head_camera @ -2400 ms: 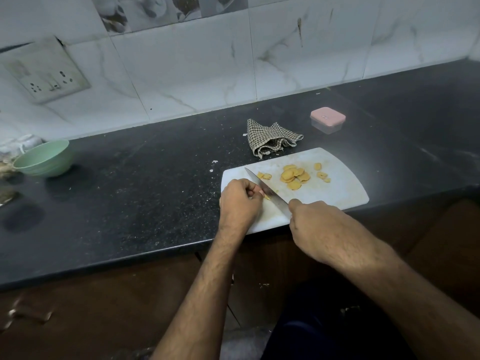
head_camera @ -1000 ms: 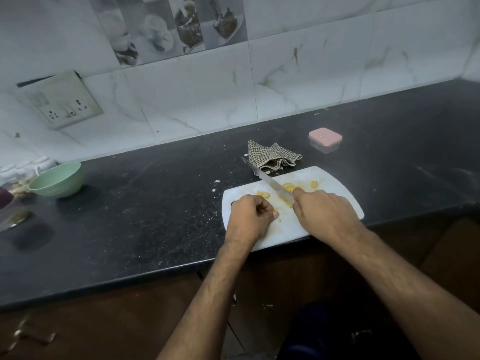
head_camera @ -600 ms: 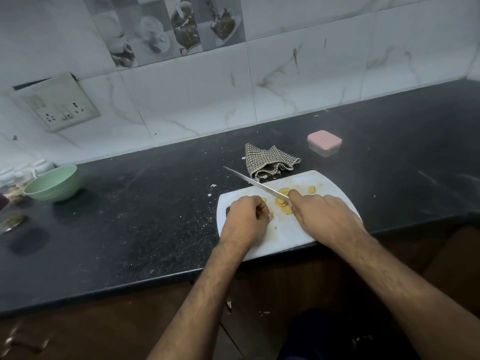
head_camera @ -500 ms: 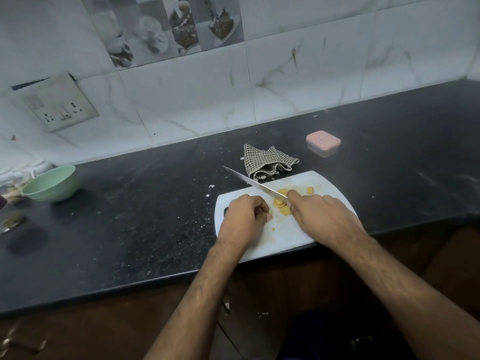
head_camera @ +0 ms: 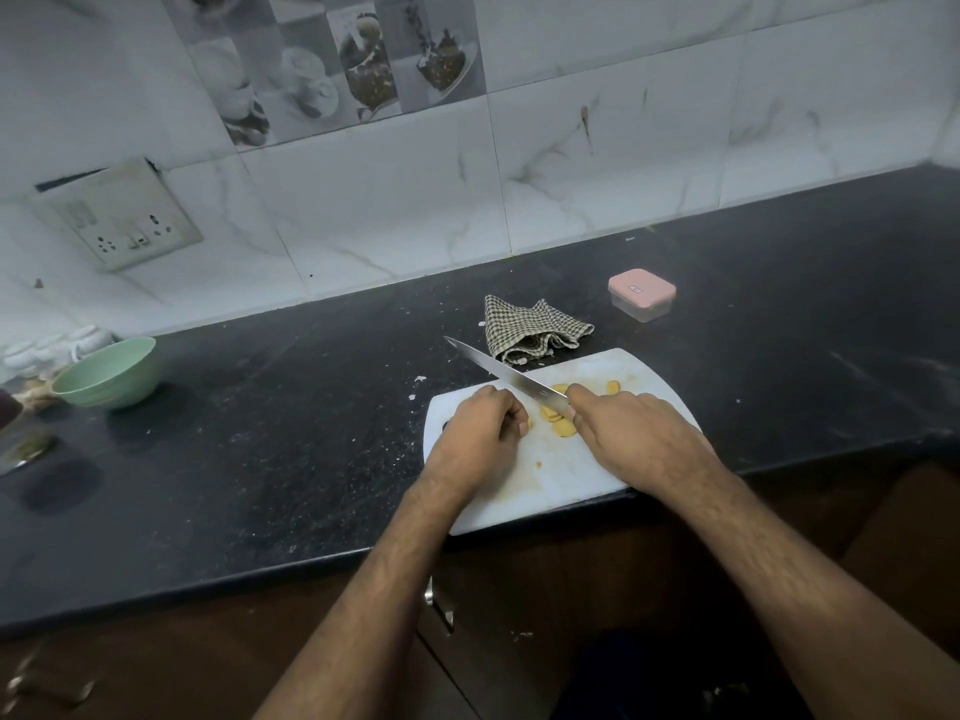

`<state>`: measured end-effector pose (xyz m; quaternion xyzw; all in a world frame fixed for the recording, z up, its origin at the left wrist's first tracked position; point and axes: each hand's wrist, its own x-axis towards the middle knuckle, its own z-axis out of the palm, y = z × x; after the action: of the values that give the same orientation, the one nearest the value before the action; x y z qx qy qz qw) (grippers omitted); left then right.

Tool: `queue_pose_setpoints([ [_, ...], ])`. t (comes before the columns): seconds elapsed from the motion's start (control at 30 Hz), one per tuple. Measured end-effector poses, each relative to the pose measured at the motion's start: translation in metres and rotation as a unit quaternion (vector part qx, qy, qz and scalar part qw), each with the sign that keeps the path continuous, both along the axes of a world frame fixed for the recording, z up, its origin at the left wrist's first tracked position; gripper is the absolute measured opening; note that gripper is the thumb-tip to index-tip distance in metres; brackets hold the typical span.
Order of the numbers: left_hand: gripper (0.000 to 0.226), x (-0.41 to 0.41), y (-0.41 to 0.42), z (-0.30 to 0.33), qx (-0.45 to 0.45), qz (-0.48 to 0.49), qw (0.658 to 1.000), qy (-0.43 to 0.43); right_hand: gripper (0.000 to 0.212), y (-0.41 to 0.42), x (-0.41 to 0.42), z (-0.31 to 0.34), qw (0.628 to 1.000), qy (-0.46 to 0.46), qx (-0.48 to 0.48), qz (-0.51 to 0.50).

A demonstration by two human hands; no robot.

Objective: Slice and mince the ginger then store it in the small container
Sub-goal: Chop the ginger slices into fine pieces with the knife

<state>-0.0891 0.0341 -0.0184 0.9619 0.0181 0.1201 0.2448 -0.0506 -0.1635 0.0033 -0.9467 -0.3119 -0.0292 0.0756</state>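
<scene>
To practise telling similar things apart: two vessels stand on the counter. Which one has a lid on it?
The small container, right of the cloth: a pink lid covers its clear box. The green bowl, far left, is open-topped.

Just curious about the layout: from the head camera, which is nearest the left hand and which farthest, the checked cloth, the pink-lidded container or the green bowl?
From the left hand:
1. Checked cloth, just behind the board.
2. Pink-lidded container, back right.
3. Green bowl, far left.
</scene>
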Motion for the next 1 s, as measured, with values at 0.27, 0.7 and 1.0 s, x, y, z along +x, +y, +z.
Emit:
queue_pose_setpoints([
  [0.27,0.016,0.019,0.017,0.005,0.037,0.020,0.998,-0.043,0.021,0.001,-0.001,0.002,1.000,0.007,0.001,-0.003],
  [0.7,0.022,-0.017,0.025,-0.002,-0.113,-0.027,0.993,0.012,0.016,0.001,0.002,-0.001,1.000,0.002,0.000,-0.014],
  [1.0,0.010,-0.001,0.023,-0.002,-0.080,-0.022,0.996,-0.034,0.017,0.003,0.000,0.002,1.000,0.004,-0.012,-0.008],
])
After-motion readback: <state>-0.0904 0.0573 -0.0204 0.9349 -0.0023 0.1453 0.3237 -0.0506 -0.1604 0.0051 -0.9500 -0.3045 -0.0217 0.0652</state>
